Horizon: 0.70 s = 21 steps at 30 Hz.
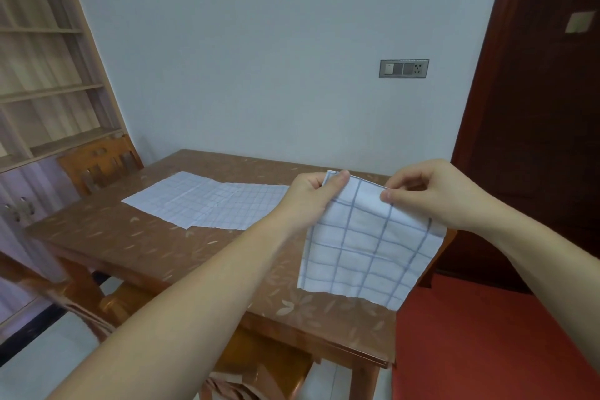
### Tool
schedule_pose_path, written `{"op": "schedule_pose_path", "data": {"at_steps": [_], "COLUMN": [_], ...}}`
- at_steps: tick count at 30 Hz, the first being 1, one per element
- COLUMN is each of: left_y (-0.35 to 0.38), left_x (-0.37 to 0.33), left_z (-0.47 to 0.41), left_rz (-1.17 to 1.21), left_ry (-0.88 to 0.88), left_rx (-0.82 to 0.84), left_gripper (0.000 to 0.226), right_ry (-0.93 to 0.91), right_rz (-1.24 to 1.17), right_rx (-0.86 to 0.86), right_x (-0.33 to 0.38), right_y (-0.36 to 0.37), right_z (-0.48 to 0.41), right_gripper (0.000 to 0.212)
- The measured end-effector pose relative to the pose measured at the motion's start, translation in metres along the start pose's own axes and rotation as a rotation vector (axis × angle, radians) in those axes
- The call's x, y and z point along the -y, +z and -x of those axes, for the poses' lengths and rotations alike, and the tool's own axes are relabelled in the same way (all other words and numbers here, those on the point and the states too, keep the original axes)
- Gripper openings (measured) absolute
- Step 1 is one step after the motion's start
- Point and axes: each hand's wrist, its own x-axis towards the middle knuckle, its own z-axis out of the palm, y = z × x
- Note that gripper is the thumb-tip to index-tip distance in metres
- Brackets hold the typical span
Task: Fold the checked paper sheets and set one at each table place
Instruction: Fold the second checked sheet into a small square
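Note:
A white paper sheet with blue checks (370, 247) hangs in the air above the right end of the brown table (146, 243). My left hand (313, 193) pinches its upper left corner. My right hand (431, 193) pinches the top edge further right. The sheet looks doubled over along that top edge, and its torn lower edge hangs free just above the tabletop. Two more checked sheets lie flat and overlapping on the far left part of the table: one (168, 196) and another (246, 209).
A wooden chair (97, 166) stands behind the table's left end, before a shelf unit (42, 58). Another chair back (65, 299) shows at the near left. A dark red door (535, 107) and a red floor (487, 344) are to the right. A wall socket (404, 68) sits above.

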Motion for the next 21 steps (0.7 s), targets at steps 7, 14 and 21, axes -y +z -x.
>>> {"op": "schedule_pose_path", "data": {"at_steps": [7,14,21], "left_y": [0.005,0.006,0.013], "left_x": [-0.009,-0.008,-0.018], "left_z": [0.004,0.009,0.015], "left_rz": [-0.019,-0.093,-0.196], "left_ry": [0.101,0.222,0.287], "left_rx": [-0.104,-0.214,-0.141], "left_gripper": [0.043,0.038,0.049], "right_ry": [-0.057,-0.007,-0.167], "right_rz": [0.144,0.188,0.206], "right_rx": [-0.053,-0.034,-0.141], "right_x": [0.011,0.012,0.034], "right_y": [0.004,-0.002,0.021], "right_z": [0.001,0.003,-0.008], "right_gripper": [0.016,0.017,0.044]}}
